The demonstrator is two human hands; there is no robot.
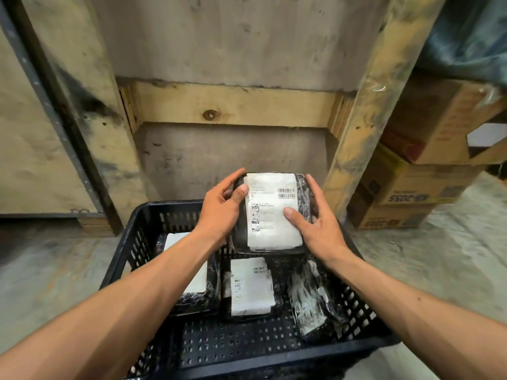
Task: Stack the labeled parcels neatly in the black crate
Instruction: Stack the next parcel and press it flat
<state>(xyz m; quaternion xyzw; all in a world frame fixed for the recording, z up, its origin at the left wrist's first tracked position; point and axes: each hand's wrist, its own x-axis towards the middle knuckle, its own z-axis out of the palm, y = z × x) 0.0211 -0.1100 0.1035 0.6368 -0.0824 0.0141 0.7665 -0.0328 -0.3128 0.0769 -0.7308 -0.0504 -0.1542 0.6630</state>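
Hands (pixel 219 207) (pixel 315 229) both gripping labeled parcel (pixel 271 212), crate (pixel 164 212) far wall hidden behind.

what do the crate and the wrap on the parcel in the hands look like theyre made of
Black crate: looks like rigid moulded plastic, matt, with regular slot perforations in walls and floor.
Held parcel: glossy black plastic film, probably, judging by its wrinkles and highlights; its white label looks like matt paper with printed barcodes.

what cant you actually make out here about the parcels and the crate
- Head view: print on the white label of the black plastic-wrapped parcel held by the left hand and right hand is too small to read.
- Far-left parcel in the black perforated plastic crate: mostly hidden by the left forearm.
- Crate's near edge: cut off by the frame bottom.
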